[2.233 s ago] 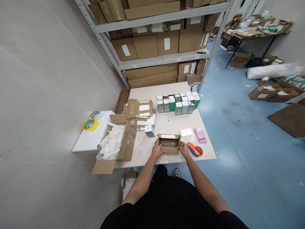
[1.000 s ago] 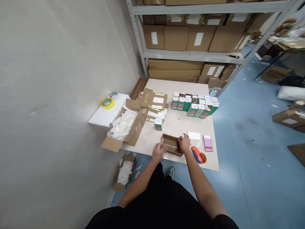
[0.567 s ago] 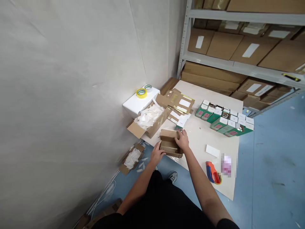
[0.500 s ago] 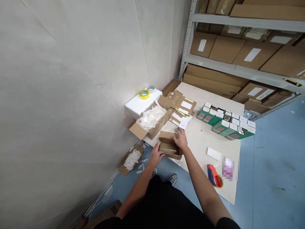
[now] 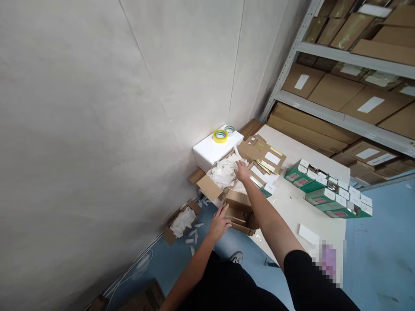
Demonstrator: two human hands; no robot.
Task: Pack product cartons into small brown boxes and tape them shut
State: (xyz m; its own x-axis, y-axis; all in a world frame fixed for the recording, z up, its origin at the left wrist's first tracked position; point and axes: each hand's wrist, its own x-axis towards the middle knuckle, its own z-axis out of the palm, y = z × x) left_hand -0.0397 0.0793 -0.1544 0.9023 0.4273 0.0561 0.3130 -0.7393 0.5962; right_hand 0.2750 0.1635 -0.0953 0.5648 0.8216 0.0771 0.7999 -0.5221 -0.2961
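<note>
My left hand (image 5: 219, 223) is at the left wall of an open cardboard box (image 5: 240, 199), its fingers bent over the rim. Inside, the box's brown walls and floor show; its right part is hidden behind my right forearm. My right hand (image 5: 242, 172) reaches past this box to a larger carton filled with crumpled white paper (image 5: 223, 173). Its fingers are stretched out over the right side of the paper and seem to touch it. Beside my right wrist stands a small green and white box (image 5: 268, 189).
Flattened cardboard (image 5: 267, 153) lies behind the carton. Tape rolls (image 5: 220, 136) rest on a white block (image 5: 209, 154) by the wall. Green boxes (image 5: 324, 190) stand in rows on the table's right. On the floor is another paper-filled carton (image 5: 195, 207); shelves (image 5: 343, 116) rise behind.
My right hand has left the open box and moved forward to the white paper. My left hand stays at the box's left wall. The view has shifted, and the tape dispenser is out of sight.
</note>
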